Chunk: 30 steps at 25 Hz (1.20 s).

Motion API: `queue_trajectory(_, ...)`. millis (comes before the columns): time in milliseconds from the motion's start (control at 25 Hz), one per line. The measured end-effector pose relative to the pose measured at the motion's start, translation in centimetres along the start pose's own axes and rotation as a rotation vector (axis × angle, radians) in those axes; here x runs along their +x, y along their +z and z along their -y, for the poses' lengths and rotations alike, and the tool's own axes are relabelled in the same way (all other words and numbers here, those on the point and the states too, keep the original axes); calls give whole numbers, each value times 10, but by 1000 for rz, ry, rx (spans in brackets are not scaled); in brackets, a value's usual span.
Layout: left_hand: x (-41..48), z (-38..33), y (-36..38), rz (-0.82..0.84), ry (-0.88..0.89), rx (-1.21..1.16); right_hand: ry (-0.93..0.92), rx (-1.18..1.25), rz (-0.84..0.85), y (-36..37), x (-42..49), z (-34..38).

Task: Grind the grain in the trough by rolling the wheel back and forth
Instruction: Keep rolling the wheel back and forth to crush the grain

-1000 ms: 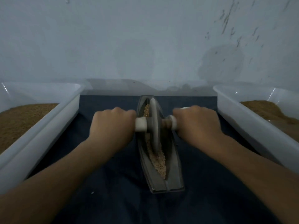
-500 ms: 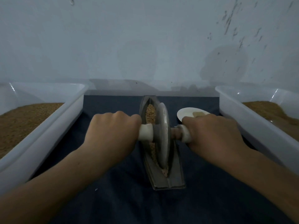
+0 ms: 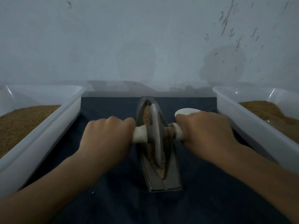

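Observation:
A grey boat-shaped metal trough [image 3: 171, 178] lies lengthwise on a dark blue cloth, running away from me. Tan grain [image 3: 146, 117] fills its groove, showing beyond and in front of the wheel. A grey metal wheel [image 3: 156, 135] stands upright in the groove near the trough's middle, on an axle with white handles. My left hand [image 3: 106, 141] grips the left handle [image 3: 140, 135]. My right hand [image 3: 205, 133] grips the right handle [image 3: 177, 131]. Both fists hide the outer ends of the handles.
A white plastic tub [image 3: 53, 126] of brown grain stands at the left, and a second white tub [image 3: 239, 120] with brown grain at the right. A small white dish [image 3: 186, 111] sits behind my right hand. A pale wall rises just beyond the cloth.
The wheel rolled toward me from the far part of the trough to its near-middle half a second ago; since then it has stayed near the middle. Both hands keep their grip.

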<state>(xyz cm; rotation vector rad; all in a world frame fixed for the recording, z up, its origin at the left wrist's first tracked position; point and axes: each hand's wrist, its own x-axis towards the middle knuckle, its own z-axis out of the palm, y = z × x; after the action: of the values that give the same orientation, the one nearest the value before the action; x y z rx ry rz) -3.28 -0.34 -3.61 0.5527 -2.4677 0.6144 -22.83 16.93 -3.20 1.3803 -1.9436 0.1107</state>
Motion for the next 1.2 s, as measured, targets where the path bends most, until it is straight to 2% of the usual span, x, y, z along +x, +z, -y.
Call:
queue_trajectory(80,-5,2,2,-1,16,-45,-20,1,-20,-1,-5,-3)
queue_trajectory(200,20,-3,18,146,-80,23,70,0,157,19,20,2)
queue_trajectory(320,65,1,31,177,-151,11,218,51,278,34,61,3)
queue_trajectory(400,68,1,27,204,-140,12,250,86,312,34,61,0)
queue_trajectory(480,41,-3,15,121,-79,35,165,90,249,25,32,0)
queue_trajectory(560,6,-5,1,10,18,-12,43,25,80,8,-1,1)
queue_trajectory(640,-10,1,-4,-26,50,-36,-30,33,-55,0,-11,-5)
queue_trajectory(720,-3,2,2,37,22,-3,-5,20,22,8,-4,-4)
queue_trajectory(840,45,-2,23,85,-90,105,204,101,240,41,32,-3)
queue_trajectory(880,64,-1,26,104,-94,116,273,154,316,49,44,-4)
queue_trajectory(960,83,1,25,143,-65,128,331,208,354,55,53,-8)
queue_trajectory(1040,63,2,22,149,-60,93,237,120,260,47,40,-7)
queue_trajectory(1120,20,0,16,97,-67,-1,74,22,55,25,17,-1)
queue_trajectory(1200,-11,4,6,41,-9,-54,-49,47,-77,5,-1,-2)
